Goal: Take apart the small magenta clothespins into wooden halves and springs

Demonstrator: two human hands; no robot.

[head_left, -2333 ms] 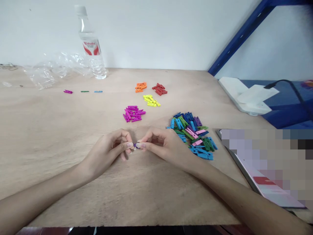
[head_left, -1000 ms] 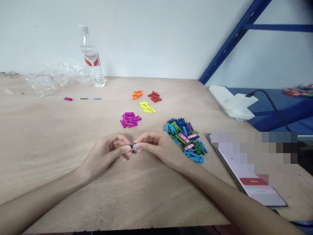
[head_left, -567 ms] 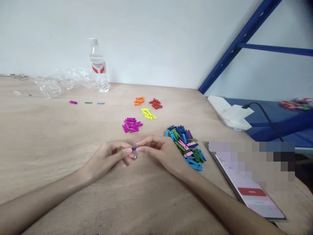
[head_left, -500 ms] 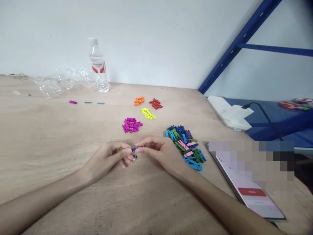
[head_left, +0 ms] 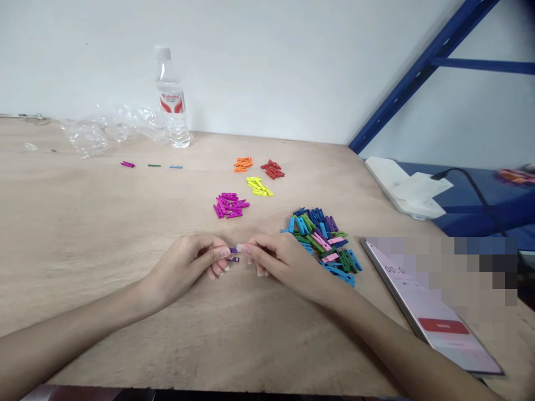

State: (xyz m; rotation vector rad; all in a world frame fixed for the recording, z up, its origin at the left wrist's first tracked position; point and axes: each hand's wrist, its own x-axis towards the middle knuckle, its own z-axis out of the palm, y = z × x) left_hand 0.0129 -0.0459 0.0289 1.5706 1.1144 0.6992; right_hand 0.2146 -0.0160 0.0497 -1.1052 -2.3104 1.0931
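Note:
Both hands meet over the table in front of me. My left hand [head_left: 184,267] is closed, thumb and index finger pinching a small purple clothespin [head_left: 233,250]. My right hand [head_left: 284,262] grips its other end with thumb and fingertips, covering part of it. Just below shows another purple piece [head_left: 234,259]; whether it joins the first or is separate I cannot tell. To the right of my right hand lies a mixed heap of clothespins [head_left: 321,236] in blue, green, pink and purple. Beyond my hands is a pile of magenta clothespins [head_left: 230,205].
Farther back are yellow [head_left: 259,186], orange [head_left: 243,164] and red clothespins [head_left: 273,169]. Single magenta [head_left: 127,164], green [head_left: 154,165] and blue [head_left: 175,166] pieces lie left. A water bottle [head_left: 172,103], plastic wrap [head_left: 94,133], phone [head_left: 438,317] and white device [head_left: 401,189] stand around.
The camera view has tipped down, so the table's near edge now shows. Both hands still hold the purple clothespin; a little more of it shows between the fingertips.

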